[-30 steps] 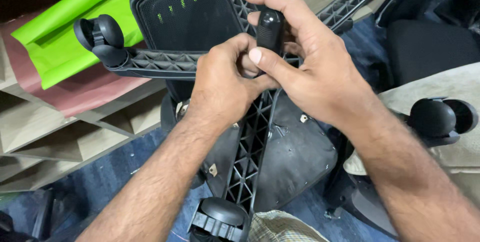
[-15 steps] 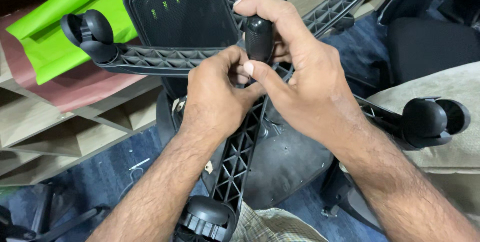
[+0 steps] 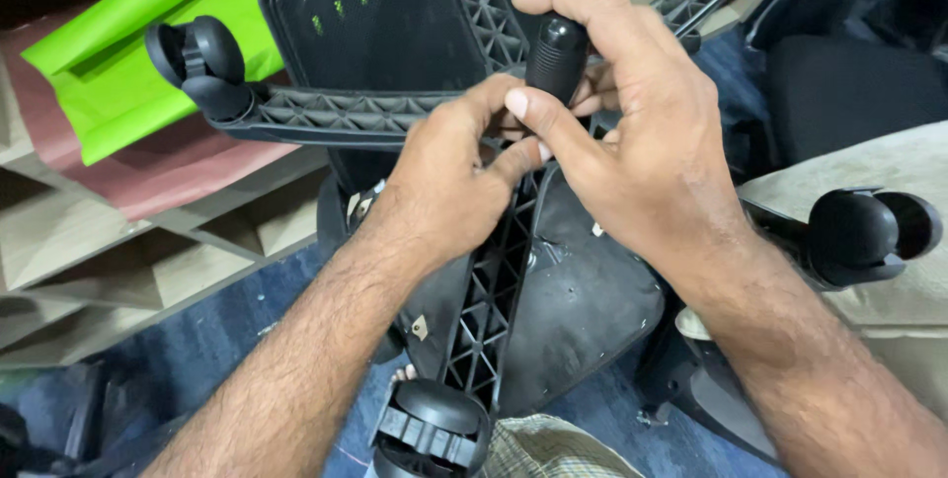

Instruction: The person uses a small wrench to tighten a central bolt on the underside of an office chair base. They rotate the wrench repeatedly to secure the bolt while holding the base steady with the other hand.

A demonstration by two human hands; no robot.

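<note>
Five ribbed black plastic spokes make up the upturned chair base [image 3: 494,290], each a hard moulded lattice of triangular cells. Nearest, bottom centre: one spoke ends in a twin-wheel caster [image 3: 432,426], glossy rounded hood, slotted underside, just above a scrap of checked cloth [image 3: 553,448]. Beneath the spoke lies the chair seat underside [image 3: 583,310], matte black fabric, scuffed and dusty, with small pale tabs at its edge. Floor [image 3: 227,340] is dark blue, carpet-like.

Mid-distance, at the hub: left hand [image 3: 449,177] comes up from lower left, knuckles to camera, fingers curled in tight at the hub; what they pinch is hidden. Right hand [image 3: 632,132] reaches in from lower right, fingers wrapped over the top and thumb pressed to the near side, clamped on a smooth black cylinder [image 3: 556,55] that stands upright from the hub, round-topped with a slight sheen. The two hands touch, left thumb against right thumb.

Further out: second caster [image 3: 197,63] on the left spoke, third caster [image 3: 869,231] at right, against beige coarse fabric [image 3: 889,162]. Behind the hub, a black mesh backrest [image 3: 385,24], fine perforated weave. Far left: bright green sheet [image 3: 128,73], crinkled, over dull red paper [image 3: 148,177] and pale wooden boards [image 3: 118,261].
</note>
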